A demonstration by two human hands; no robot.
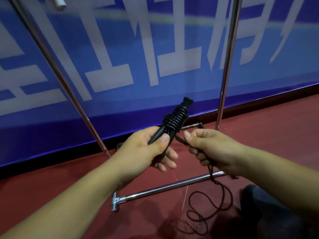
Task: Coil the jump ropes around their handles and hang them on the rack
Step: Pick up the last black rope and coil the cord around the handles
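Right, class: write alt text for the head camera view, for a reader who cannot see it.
A person's left hand grips black jump rope handles partly wrapped in coils, while the right hand pinches the loose rope, which trails onto the red floor. A chrome rack stands behind, before a blue banner.

Dim, cool indoor light with motion smear across the top

The blue banner (155, 49) and its pale lettering are blurred in the upper half; the hands and the coiled rope (175, 119) at centre stay fairly sharp. Bright glints run along the chrome rack (165, 187). Lower right sinks into dark shadow. Rack poles bow outward near the frame's edges.
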